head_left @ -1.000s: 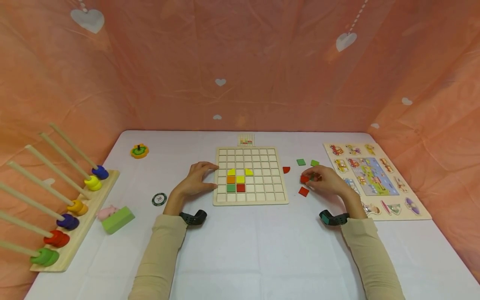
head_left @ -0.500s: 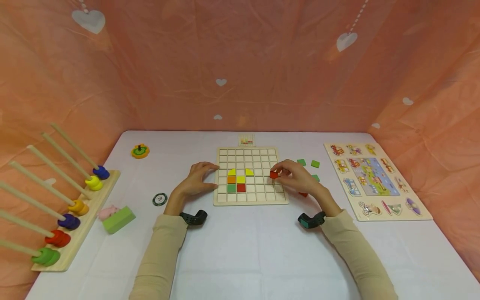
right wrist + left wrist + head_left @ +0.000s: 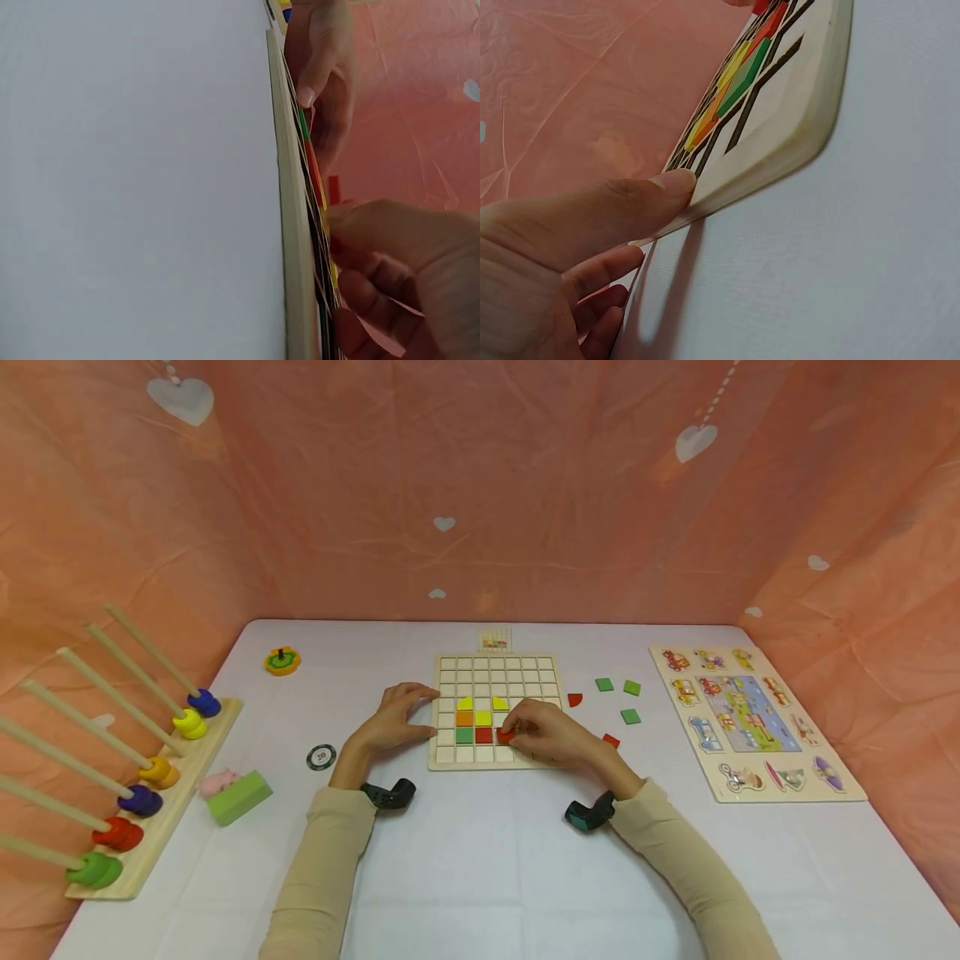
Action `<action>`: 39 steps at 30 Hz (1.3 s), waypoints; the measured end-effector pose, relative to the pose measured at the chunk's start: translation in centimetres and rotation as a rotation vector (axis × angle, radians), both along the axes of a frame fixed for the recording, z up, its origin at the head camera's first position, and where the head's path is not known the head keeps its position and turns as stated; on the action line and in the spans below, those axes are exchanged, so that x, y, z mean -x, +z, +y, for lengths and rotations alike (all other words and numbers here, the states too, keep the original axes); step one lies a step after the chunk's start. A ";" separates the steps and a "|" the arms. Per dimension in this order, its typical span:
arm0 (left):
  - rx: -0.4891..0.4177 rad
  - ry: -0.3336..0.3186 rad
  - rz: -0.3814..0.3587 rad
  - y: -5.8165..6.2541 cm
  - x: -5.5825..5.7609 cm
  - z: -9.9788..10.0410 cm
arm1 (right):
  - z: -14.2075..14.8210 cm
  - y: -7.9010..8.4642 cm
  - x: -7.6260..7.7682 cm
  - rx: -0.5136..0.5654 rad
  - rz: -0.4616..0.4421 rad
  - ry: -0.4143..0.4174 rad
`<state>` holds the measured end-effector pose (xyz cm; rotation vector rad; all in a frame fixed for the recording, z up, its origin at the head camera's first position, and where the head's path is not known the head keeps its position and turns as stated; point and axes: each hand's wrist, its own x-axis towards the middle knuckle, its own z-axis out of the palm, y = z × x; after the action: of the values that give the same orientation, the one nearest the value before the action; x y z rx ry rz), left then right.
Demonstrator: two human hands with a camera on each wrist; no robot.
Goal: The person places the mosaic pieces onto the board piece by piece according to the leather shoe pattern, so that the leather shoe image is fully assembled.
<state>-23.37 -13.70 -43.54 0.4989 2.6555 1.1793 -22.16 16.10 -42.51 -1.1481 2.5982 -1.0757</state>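
Observation:
A wooden grid board (image 3: 501, 763) lies on the white table. Set in its cells are a green square (image 3: 464, 735), a red square (image 3: 483, 735), an orange square (image 3: 465, 718), a yellow square (image 3: 483, 717) and two yellow corner-cut pieces (image 3: 499, 703). My right hand (image 3: 551, 732) pinches a red square tile (image 3: 506, 736) over the board, just right of the set red square. Thumb and fingertips of my left hand (image 3: 390, 720) touch the board's left edge, spread apart. In the left wrist view the thumb (image 3: 676, 182) rests on the rim.
Right of the board lie several green squares (image 3: 631, 717), a red square (image 3: 611, 741) and a red quarter-round (image 3: 574, 700). A small pattern card (image 3: 495, 640) stands behind. Further right is a picture puzzle (image 3: 750, 718); left are a peg rack (image 3: 165, 797), green block (image 3: 240, 797) and round chip (image 3: 321, 757).
My right hand has carried the red square tile left, from the loose pieces to the board beside the set red square. My left hand has stayed at the board's edge.

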 end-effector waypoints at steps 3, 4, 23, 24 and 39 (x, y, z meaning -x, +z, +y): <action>0.000 0.002 -0.004 0.0 0.0 0.0 | -0.2 -0.1 -0.1 -0.020 0.017 -0.005; 0.000 0.002 -0.004 0.0 0.0 0.0 | -0.3 -0.1 -0.1 -0.024 0.022 -0.007; -0.010 -0.010 0.015 0.0 0.1 0.1 | 0.0 -0.3 0.3 0.023 0.057 -0.054; -0.010 -0.010 0.013 -0.1 0.1 0.1 | 0.2 -0.2 0.3 0.040 0.067 -0.062; -0.008 -0.001 0.002 -0.2 0.2 -0.1 | 6.8 2.2 1.6 0.108 0.179 -0.286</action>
<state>-23.53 -13.79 -43.74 0.5025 2.6529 1.1901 -23.78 22.91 -40.27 -0.9527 2.9468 -1.2313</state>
